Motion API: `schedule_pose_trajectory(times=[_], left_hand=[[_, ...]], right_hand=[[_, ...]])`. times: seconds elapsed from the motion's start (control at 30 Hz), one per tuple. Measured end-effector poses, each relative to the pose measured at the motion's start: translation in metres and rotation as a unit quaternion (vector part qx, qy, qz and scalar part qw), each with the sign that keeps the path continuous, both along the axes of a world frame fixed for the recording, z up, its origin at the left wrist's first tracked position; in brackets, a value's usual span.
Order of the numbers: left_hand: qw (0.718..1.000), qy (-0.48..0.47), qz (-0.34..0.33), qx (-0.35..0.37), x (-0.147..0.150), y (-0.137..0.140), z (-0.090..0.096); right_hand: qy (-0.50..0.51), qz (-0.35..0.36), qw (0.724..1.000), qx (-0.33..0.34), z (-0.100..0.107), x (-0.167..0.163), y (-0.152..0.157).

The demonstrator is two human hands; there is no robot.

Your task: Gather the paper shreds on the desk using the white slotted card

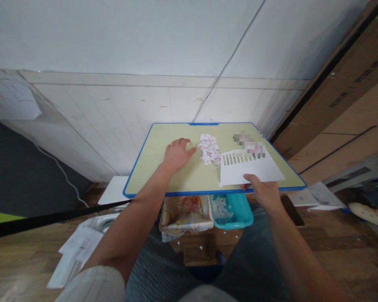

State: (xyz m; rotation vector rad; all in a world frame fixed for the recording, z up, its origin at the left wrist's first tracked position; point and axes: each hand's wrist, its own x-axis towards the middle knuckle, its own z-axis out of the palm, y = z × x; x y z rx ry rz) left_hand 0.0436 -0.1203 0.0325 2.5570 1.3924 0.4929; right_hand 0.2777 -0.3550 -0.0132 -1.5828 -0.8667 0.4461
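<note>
My right hand point(261, 189) pinches the near edge of a white sheet point(248, 172) with a row of slots cut along its far side. The sheet lies low over the right part of a pale yellow table point(151, 155) with a blue rim. To the left, my left hand point(179, 153) is held over the tabletop, fingers apart and holding nothing. Just right of its fingertips sits a pile of small pale pink-white paper pieces point(209, 149), partly reaching the sheet's left edge. Behind the sheet lies an item blurred out by pixelation point(250, 143).
Below the table's front edge stand a patterned, lined box point(187, 214) and a turquoise basket point(244, 212) with white scraps inside. White sheets point(78, 247) lie on the floor at left. A white wall is behind the table, and cardboard point(340, 96) stands at right.
</note>
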Motion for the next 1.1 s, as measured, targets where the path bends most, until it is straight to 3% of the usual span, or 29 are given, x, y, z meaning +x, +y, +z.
schedule_pose_trajectory(times=[0.23,0.43,0.6,0.73,0.83,0.9,0.97,1.1], left_hand=[[0.999,-0.025,0.035,-0.020,0.012,0.033,-0.020],[0.998,-0.047,0.050,0.017,0.016,0.059,-0.016],[0.987,-0.142,0.035,0.069,0.028,0.076,-0.017],[0.960,-0.272,-0.036,0.062,0.045,0.087,-0.007],[0.918,-0.383,-0.103,-0.007,0.050,0.090,0.010],[0.881,-0.430,-0.145,-0.133,0.047,0.088,0.021],[0.840,-0.446,-0.190,-0.244,0.038,0.085,0.027],[0.798,-0.435,-0.253,-0.331,0.016,0.079,0.028]], right_hand=[[0.055,0.039,0.998,0.001,0.011,0.004,-0.007],[0.090,0.018,0.995,0.050,0.006,0.004,-0.004],[0.025,0.037,0.998,0.049,0.020,0.014,0.013],[-0.086,0.120,0.988,0.047,0.048,0.032,0.058],[-0.117,0.164,0.977,0.067,0.062,0.041,0.103],[-0.122,0.204,0.969,0.069,0.067,0.041,0.130],[-0.115,0.245,0.961,0.065,0.068,0.038,0.150],[-0.099,0.289,0.951,0.054,0.062,0.026,0.170]])
